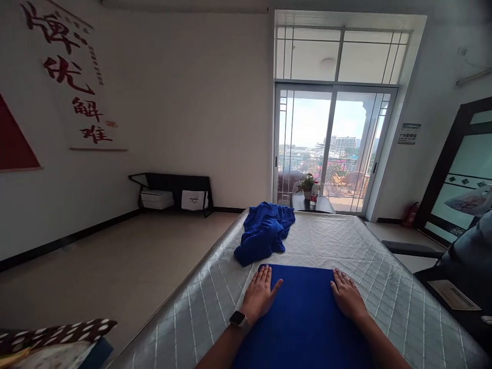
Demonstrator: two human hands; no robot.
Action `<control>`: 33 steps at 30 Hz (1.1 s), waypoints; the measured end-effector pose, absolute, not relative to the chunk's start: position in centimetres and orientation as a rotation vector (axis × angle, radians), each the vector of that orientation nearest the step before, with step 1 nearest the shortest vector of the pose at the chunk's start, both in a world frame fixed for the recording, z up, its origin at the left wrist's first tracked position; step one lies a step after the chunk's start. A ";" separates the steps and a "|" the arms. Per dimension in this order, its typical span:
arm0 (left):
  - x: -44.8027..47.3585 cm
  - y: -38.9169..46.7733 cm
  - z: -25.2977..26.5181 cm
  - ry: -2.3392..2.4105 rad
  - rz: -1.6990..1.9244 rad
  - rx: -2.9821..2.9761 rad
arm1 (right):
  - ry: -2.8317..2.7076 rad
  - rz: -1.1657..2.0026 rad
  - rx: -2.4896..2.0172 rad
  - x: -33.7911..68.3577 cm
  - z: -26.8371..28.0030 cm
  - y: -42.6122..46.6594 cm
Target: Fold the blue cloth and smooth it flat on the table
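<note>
A smooth blue cloth (303, 318) lies flat on the quilted, silvery-white table cover (203, 297), its near end running out of view. My left hand (260, 293) rests on the cloth's far left corner, fingers stretched forward and thumb apart; a dark square watch (238, 318) is on that wrist. On the far right corner lies my right hand (348, 294), flat with fingers extended, partly over the cover. Just beyond my left hand sits a crumpled blue garment (265, 230), heaped near the far left edge.
A small dark table (323, 205) with a potted plant (307, 185) and a bottle (314, 193) stands past the far end, before glass doors. At left, a black rack (177, 183) lines the wall. Patterned fabric (57, 333) is at lower left; a black bench (411, 249) is at right.
</note>
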State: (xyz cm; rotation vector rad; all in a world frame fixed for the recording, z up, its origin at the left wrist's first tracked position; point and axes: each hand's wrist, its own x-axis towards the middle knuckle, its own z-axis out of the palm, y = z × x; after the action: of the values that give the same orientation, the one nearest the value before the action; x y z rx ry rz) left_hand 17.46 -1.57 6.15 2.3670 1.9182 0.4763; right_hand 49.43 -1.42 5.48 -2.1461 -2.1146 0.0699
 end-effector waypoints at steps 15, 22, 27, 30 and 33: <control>17.5 -1.4 5.7 1.997 0.455 2.371 | -2.174 0.110 -2.104 50.2 5.8 -1.2; 17.6 -1.7 6.1 2.082 0.434 2.340 | -2.136 0.128 -2.097 50.3 5.5 -1.4; 17.7 -1.8 6.3 2.076 0.380 2.309 | -2.120 0.129 -2.089 50.3 5.5 -1.4; 17.6 -1.7 6.2 2.075 0.381 2.291 | -2.118 0.131 -2.084 50.3 5.6 -1.5; 17.5 -1.5 5.9 2.081 0.396 2.312 | -2.111 0.130 -2.086 50.2 5.6 -1.5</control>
State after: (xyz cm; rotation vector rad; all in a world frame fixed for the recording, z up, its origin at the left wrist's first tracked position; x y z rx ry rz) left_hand 17.53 -1.50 5.90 2.3117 2.0814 0.3957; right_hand 50.24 -1.52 5.62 -2.0856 -2.1112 0.1302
